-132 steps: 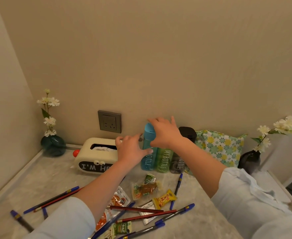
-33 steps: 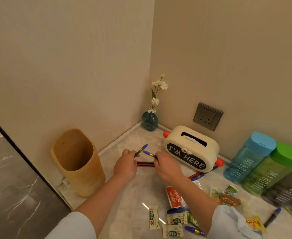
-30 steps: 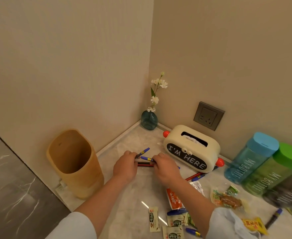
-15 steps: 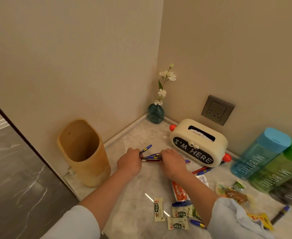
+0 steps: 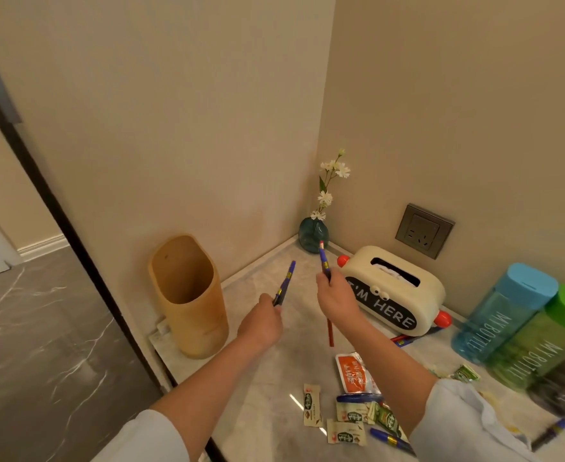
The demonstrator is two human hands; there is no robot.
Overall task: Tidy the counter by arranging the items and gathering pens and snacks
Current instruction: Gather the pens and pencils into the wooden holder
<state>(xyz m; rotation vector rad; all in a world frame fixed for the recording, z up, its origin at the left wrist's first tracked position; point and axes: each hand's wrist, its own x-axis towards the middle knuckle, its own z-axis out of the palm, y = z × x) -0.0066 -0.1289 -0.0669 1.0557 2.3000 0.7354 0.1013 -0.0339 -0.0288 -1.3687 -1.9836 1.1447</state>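
Note:
My left hand (image 5: 262, 323) grips a blue pen (image 5: 285, 282) that points up and away, just right of the tan wooden holder (image 5: 188, 295) at the counter's left end. My right hand (image 5: 336, 296) holds a small bunch of pens (image 5: 324, 261) upright above the counter, blue on top with a red one hanging below the fist. Snack packets (image 5: 352, 368) lie near my right forearm, with smaller green-labelled packets (image 5: 347, 411) in front. More pens lie loose: a blue pen (image 5: 389, 438) by my sleeve and a dark pen (image 5: 549, 433) at far right.
A cream tissue box (image 5: 394, 288) reading "I'M HERE" stands by the back wall under a grey socket (image 5: 424, 231). A teal vase (image 5: 313, 233) with white flowers fills the corner. A blue bottle (image 5: 504, 311) and a green bottle (image 5: 547, 338) stand at right. The counter's edge drops off at left.
Both hands have lifted off the counter with the pens they gathered there. The pens now stand nearly upright and the hands have drawn apart.

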